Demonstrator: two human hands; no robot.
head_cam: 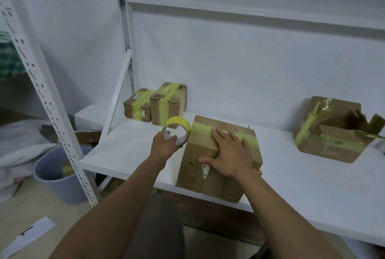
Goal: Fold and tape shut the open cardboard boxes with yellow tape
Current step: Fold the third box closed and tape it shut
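Head view: a closed cardboard box [208, 175] sits at the front edge of a white shelf [129, 148], right in front of the person. It is turned a little, one corner facing them, with its top sloping away toward the wall. A strip of yellow tape [200, 128] runs across the far part of the top, from the left edge over to the right edge, so it lies crosswise as seen from here.

The right hand [229, 154] lies flat on the box top. Its fingers are straight and spread, reaching over the strip, and the thumb hangs over the near edge.

The left hand [164, 146] grips a tape roll [177, 126] by its lower rim, fingers curled round it. The roll stands on edge with its hole facing the person. It is just beside the box's top left edge, where the strip begins.

At the back left of the shelf are two small taped boxes, one low [137, 104] and one taller [168, 102], touching side by side. Well off to the right is an open box [325, 144] with ragged flaps up and old yellow tape on it.

Down on the floor at the left is a grey bucket [54, 183], behind a white shelf post [52, 102]. A sheet of paper [29, 235] lies nearer.
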